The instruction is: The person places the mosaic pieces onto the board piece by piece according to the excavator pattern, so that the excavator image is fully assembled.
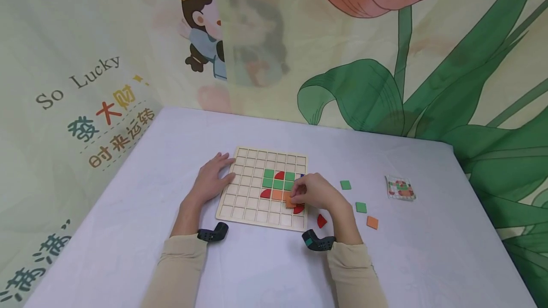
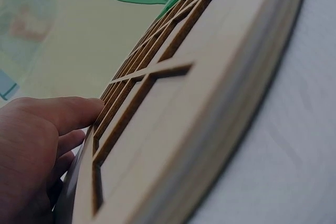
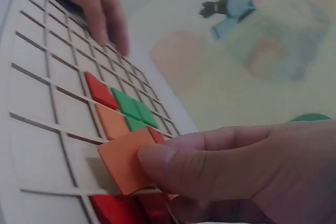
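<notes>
A wooden grid board [image 1: 248,189] lies on the white table, with green, red and orange tiles set in its middle cells. My right hand [image 1: 314,191] pinches an orange square tile [image 1: 291,202] between thumb and fingers, tilted just over the board's right side. In the right wrist view the orange tile [image 3: 126,158] hovers above a cell beside another orange tile [image 3: 113,121] and green tiles [image 3: 131,106]. My left hand [image 1: 211,179] rests flat at the board's left edge [image 2: 173,145], fingers straight, with its fingers [image 2: 52,114] touching the frame.
Loose pieces lie right of the board: two green squares [image 1: 345,185] [image 1: 361,207], an orange square [image 1: 372,222] and a red curved piece [image 1: 321,221]. A pattern card [image 1: 400,187] sits further right. Printed cloth walls close in behind and on the left.
</notes>
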